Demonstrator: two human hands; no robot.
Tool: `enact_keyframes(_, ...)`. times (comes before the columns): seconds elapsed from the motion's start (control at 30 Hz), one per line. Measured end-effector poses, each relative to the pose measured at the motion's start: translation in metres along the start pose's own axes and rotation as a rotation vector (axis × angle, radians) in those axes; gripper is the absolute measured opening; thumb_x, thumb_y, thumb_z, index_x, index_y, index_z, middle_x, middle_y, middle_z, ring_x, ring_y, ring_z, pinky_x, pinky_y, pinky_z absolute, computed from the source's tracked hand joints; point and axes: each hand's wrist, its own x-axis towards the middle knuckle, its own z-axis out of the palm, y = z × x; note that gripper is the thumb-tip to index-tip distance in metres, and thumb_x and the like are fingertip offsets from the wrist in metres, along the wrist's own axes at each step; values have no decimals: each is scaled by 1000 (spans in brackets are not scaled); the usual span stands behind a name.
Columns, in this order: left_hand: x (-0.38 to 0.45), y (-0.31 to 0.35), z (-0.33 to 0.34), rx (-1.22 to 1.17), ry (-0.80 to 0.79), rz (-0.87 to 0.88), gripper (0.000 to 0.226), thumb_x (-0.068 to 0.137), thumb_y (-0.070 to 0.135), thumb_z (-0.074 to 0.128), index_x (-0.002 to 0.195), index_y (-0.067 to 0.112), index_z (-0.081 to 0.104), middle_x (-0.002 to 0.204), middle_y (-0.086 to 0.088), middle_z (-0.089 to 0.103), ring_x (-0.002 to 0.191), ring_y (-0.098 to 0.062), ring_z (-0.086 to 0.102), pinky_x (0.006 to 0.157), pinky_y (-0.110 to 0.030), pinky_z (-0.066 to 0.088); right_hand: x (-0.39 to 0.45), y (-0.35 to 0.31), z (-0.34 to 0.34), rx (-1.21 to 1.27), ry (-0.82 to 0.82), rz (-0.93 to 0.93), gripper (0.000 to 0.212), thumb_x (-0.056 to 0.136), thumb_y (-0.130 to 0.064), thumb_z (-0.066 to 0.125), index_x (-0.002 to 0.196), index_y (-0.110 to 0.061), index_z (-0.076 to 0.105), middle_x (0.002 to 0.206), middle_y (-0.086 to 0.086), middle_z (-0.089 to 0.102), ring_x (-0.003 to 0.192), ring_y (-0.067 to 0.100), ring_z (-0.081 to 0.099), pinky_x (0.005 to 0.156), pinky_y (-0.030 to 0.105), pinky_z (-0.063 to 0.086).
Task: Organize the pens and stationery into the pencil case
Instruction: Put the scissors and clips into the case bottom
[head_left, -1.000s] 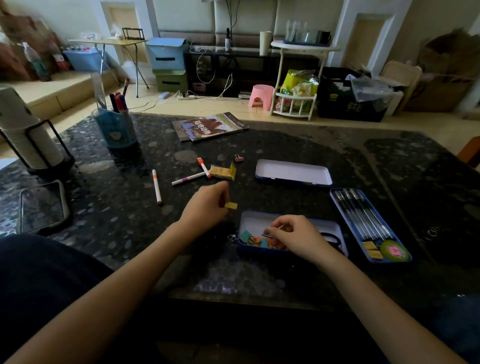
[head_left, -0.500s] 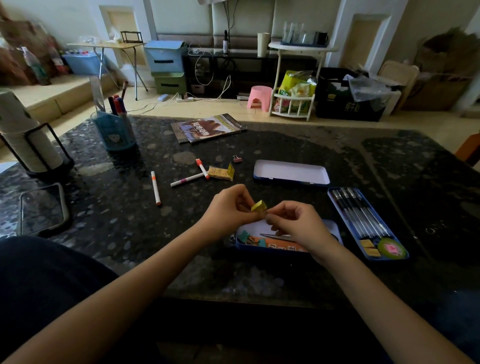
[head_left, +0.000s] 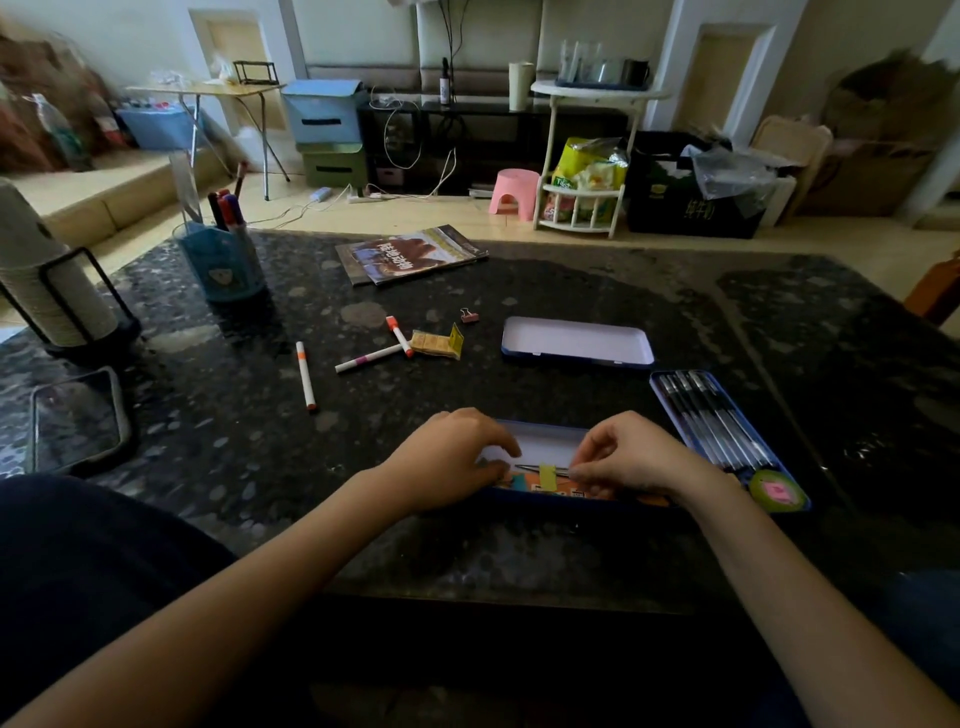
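The worktop (head_left: 519, 280) is black stone, speckled with pale grey flecks. Between the fingers (head_left: 506, 447) of both hands lies a yellow tab (head_left: 547, 475) across a thin silvery tool (head_left: 530, 467); just under them, teal and orange pieces (head_left: 524, 484) in a dark blue tin (head_left: 550, 439) with a white inside. Beyond the fingers: a white lid (head_left: 576, 342) with a navy edge, white markers (head_left: 305, 375) with orange bands and tips — one (head_left: 368, 358) banded pink — and a yellow packet (head_left: 435, 344). Right of the fingers, black pens (head_left: 711, 415) in a blue tray (head_left: 658, 385), and a green disc (head_left: 779, 491) with a pink centre.

Blk table (head_left: 571, 280) w/ pens (head_left: 305, 375), tins (head_left: 576, 343), mag (head_left: 410, 254)
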Motion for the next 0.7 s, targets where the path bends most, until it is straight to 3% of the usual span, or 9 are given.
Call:
enact_keyframes(0.27, 2, -4, 1, 39, -82, -48, 27, 94, 20, 50, 118, 28, 59, 120, 5, 56, 107, -7, 50, 97, -27, 40, 0, -6, 12, -129, 8, -18, 9, 76, -23, 79, 73, -18, 72, 76, -2, 69, 72, 7, 63, 62, 20, 49)
enact_keyframes(0.4, 4, -6, 1, 15, -90, -44, 25, 93, 20, 51, 116, 28, 60, 116, 6, 57, 97, -1, 46, 93, -24, 41, 4, -5, 15, -137, 15, -17, 9, 74, -23, 81, 71, -21, 72, 79, -2, 71, 80, 9, 64, 73, 26, 54)
enact_keyframes(0.7, 3, -6, 1, 10, -122, -16, 26, 94, 18, 50, 115, 25, 61, 117, 6, 60, 102, -4, 52, 97, -26, 41, 5, -5, 22, -124, -2, -81, 10, 81, -19, 74, 88, -24, 69, 93, -1, 66, 84, 10, 63, 75, 26, 54)
